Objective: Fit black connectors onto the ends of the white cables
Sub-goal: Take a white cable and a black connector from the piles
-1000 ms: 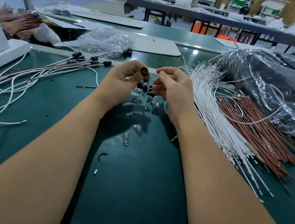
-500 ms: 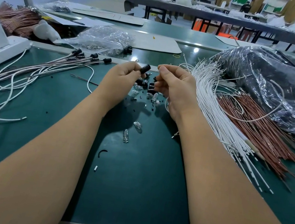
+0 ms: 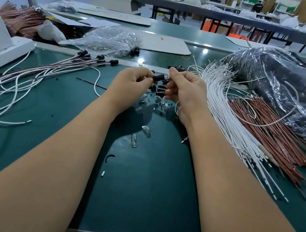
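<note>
Our left hand (image 3: 131,81) pinches a black connector (image 3: 158,77) at its fingertips, held above the green mat (image 3: 145,195) at mid-bench; our right hand (image 3: 184,92) curls close against it, though we cannot tell what it grips. Loose black connectors (image 3: 160,91) lie beneath. A sheaf of white cables (image 3: 227,116) fans right; finished leads (image 3: 59,67) lie left.

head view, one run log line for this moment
left hand: pinches black connector | right hand: fingers curled at connector, hold unclear | white cables: right of hands
</note>
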Demonstrator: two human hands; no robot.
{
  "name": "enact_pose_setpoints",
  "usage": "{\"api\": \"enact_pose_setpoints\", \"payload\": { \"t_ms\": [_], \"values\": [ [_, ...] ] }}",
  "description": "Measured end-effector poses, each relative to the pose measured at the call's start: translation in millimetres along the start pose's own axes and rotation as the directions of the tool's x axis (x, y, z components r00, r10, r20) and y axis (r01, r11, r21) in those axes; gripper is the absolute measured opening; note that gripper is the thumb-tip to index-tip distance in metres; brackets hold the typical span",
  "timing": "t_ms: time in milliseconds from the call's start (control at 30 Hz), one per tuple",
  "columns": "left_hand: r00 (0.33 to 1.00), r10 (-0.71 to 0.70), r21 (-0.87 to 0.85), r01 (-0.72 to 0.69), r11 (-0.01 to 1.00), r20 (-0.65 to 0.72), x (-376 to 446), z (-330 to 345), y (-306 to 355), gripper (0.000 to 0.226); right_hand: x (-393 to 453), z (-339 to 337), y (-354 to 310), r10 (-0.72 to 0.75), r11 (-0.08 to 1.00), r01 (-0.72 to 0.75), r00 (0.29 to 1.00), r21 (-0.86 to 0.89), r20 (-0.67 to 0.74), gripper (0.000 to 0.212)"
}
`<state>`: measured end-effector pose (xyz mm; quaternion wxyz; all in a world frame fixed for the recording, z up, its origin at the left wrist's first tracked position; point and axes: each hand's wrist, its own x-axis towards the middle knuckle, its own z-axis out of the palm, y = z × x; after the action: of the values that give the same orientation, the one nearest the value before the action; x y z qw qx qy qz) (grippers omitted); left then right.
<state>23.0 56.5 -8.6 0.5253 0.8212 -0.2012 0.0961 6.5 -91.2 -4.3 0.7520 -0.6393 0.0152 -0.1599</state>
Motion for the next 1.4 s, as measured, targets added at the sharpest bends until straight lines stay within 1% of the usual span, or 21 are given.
{"api": "enact_pose_setpoints", "payload": {
  "t_ms": [233,433,533,600,667,733,800,900,1000,1167,1400],
  "values": [
    [1.000,-0.005,0.014,0.004,1.000,0.013,0.3,1.0,0.6,0.017,0.0,-0.6,0.0,-0.007,1.000,0.007,1.000,-0.027,-0.002,0.021],
    [1.000,0.011,0.063,-0.012,0.998,0.012,2.6,2.1,-2.5,0.018,1.3,-2.3,-0.2,0.007,0.999,-0.006,1.000,-0.052,0.010,0.020],
    [1.000,0.025,0.083,-0.026,0.996,0.018,3.5,2.1,-4.1,0.019,2.2,-2.5,1.2,0.006,0.997,-0.004,1.000,-0.080,0.015,0.015],
    [0.998,0.049,0.125,-0.053,0.991,0.036,4.0,2.3,-5.4,0.018,2.2,-2.3,2.3,0.004,0.996,-0.002,1.000,-0.087,0.019,0.012],
    [0.996,0.070,0.187,-0.078,0.979,0.050,4.3,2.6,-6.2,0.020,2.5,-2.8,2.8,-0.001,0.996,0.003,1.000,-0.088,0.026,0.015],
    [0.996,0.078,0.205,-0.086,0.975,0.048,4.3,3.0,-7.0,0.024,2.6,-4.1,2.6,0.005,0.997,-0.002,0.999,-0.075,0.038,0.017],
    [0.997,0.074,0.200,-0.079,0.977,0.035,3.9,3.5,-7.1,0.023,2.9,-3.6,3.7,0.017,0.997,-0.014,0.999,-0.074,0.047,0.020],
    [0.998,0.058,0.174,-0.057,0.983,0.000,4.2,4.6,-6.4,0.020,2.3,0.0,7.0,0.010,0.991,-0.005,0.999,-0.134,0.036,0.021],
    [0.999,0.025,0.143,-0.022,0.989,-0.020,4.1,7.3,-4.0,0.020,2.4,0.2,7.3,-0.001,0.990,0.006,0.999,-0.138,0.034,0.022],
    [0.999,0.005,0.097,-0.001,0.995,-0.043,3.6,7.2,-3.6,0.022,0.7,0.0,6.0,-0.034,0.981,0.048,0.996,-0.188,0.079,0.020],
    [1.000,-0.005,0.091,0.005,0.996,0.002,3.2,5.4,-4.7,0.022,-0.4,0.3,5.2,-0.048,0.956,0.077,0.993,-0.284,0.108,0.023]
  ]
}}
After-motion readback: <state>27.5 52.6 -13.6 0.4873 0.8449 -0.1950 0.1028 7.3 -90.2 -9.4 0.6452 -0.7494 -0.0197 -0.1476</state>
